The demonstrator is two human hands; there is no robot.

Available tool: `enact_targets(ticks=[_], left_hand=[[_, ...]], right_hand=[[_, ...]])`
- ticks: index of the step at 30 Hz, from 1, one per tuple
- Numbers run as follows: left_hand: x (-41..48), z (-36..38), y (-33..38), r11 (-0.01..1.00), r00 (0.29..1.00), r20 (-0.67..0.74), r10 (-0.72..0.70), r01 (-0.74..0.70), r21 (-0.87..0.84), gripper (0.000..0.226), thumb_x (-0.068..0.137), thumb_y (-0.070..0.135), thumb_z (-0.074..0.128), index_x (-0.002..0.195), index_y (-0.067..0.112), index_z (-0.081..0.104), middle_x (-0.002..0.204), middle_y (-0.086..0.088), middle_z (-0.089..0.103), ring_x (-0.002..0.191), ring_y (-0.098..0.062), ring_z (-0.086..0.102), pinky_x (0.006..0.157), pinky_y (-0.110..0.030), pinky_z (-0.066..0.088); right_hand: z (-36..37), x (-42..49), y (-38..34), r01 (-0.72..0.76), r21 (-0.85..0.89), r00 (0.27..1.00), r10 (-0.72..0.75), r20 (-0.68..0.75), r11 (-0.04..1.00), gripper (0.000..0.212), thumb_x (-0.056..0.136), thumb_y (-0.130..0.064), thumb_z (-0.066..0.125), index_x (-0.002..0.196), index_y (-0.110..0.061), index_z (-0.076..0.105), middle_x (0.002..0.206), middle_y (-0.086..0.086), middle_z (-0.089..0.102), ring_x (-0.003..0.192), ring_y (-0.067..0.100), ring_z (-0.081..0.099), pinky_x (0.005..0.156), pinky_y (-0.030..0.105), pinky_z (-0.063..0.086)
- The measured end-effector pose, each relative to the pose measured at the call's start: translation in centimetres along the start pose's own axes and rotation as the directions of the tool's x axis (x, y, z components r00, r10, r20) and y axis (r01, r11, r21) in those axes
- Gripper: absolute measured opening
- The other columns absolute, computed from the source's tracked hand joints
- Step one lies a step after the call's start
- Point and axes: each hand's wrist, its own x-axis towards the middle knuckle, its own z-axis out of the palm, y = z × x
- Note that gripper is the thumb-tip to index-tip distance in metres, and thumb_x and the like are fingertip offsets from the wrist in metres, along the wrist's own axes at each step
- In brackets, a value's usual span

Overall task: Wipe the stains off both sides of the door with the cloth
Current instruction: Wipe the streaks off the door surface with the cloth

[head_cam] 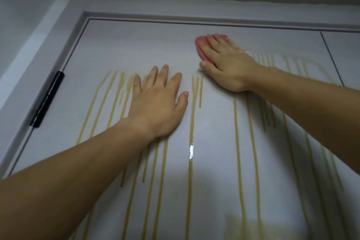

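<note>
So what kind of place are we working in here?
Probably indoors, a home or flat, at a doorway: a pale door streaked with yellow drips, its moulded frame, and a black hinge on the left.

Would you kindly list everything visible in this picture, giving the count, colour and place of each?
door: one, pale grey, fills most of the view
stains: many, yellow drip streaks, running down the door at left, middle and right
cloth: one, pink, upper middle of the door, under the fingers of one hand
door frame: one, pale grey, along the door's left and top edges
hinge: one, black, at the door's left edge
wall: one, grey, left of the frame
left hand: one, flat on the door with fingers spread, over the left streaks
right hand: one, presses the cloth against the door, upper middle
</note>
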Motion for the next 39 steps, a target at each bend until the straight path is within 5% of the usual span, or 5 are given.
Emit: enact_targets(ticks=[4, 10, 15, 20, 39], left_hand=[[-0.1, 0.2, 1.0, 1.0, 1.0, -0.012, -0.019, 0.02, 0.014, 0.064, 0.104, 0.052, 0.023, 0.163, 0.026, 0.015, 0.173, -0.006, 0.001, 0.16, -0.027, -0.003, 0.128, -0.053, -0.002], [1.0, 0.2, 4.5, 0.994, 0.995, -0.038, 0.089, -0.091, -0.056, 0.063, 0.106, 0.05, 0.029, 0.164, 0.026, 0.017, 0.174, -0.004, 0.003, 0.16, -0.022, -0.001, 0.128, -0.042, -0.001], [1.2, 0.7, 6.2, 0.995, 0.995, 0.001, 0.096, -0.095, -0.029, 0.063, 0.106, 0.051, 0.026, 0.164, 0.028, 0.016, 0.174, -0.003, 0.002, 0.16, -0.023, -0.003, 0.129, -0.044, -0.002], [1.1, 0.7, 6.1, 0.996, 0.996, 0.009, 0.092, -0.092, -0.002, 0.064, 0.105, 0.052, 0.025, 0.164, 0.028, 0.015, 0.174, -0.004, 0.003, 0.16, -0.023, -0.002, 0.129, -0.044, -0.001], [2.3, 2.0, 14.2, 0.97, 0.97, 0.041, 0.238, -0.235, -0.063, 0.08, 0.092, 0.061, 0.011, 0.164, 0.028, 0.012, 0.174, -0.001, 0.001, 0.159, -0.019, -0.007, 0.129, -0.047, -0.004]], right_hand=[[-1.5, -0.2, 4.9, -0.21, 0.016, 0.978, 0.21, 0.017, 0.977, 0.073, 0.106, -0.059, 0.009, 0.165, -0.018, -0.002, 0.173, 0.008, -0.005, 0.159, 0.023, -0.006, 0.129, 0.04, -0.005], [-0.3, -3.6, 2.8, 0.061, -0.005, 0.998, -0.061, 0.035, 0.998, 0.082, 0.096, -0.066, 0.004, 0.165, -0.023, -0.005, 0.173, 0.003, -0.007, 0.159, 0.019, -0.009, 0.128, 0.038, -0.008], [-1.5, -1.5, 6.2, -0.174, 0.022, 0.985, 0.174, 0.018, 0.984, 0.07, 0.107, -0.058, 0.008, 0.165, -0.022, -0.003, 0.173, 0.004, -0.006, 0.159, 0.02, -0.008, 0.128, 0.037, -0.007], [-0.2, -5.1, 5.9, 0.017, -0.01, 0.999, -0.017, 0.029, 1.0, 0.076, 0.103, -0.062, 0.009, 0.164, -0.019, -0.006, 0.172, 0.006, -0.008, 0.159, 0.022, -0.009, 0.127, 0.035, -0.008], [-0.5, -10.2, 13.1, -0.148, 0.004, 0.989, 0.147, 0.026, 0.989, 0.076, 0.103, -0.061, 0.01, 0.164, -0.019, -0.005, 0.172, 0.005, -0.008, 0.159, 0.022, -0.007, 0.13, 0.041, 0.002]])
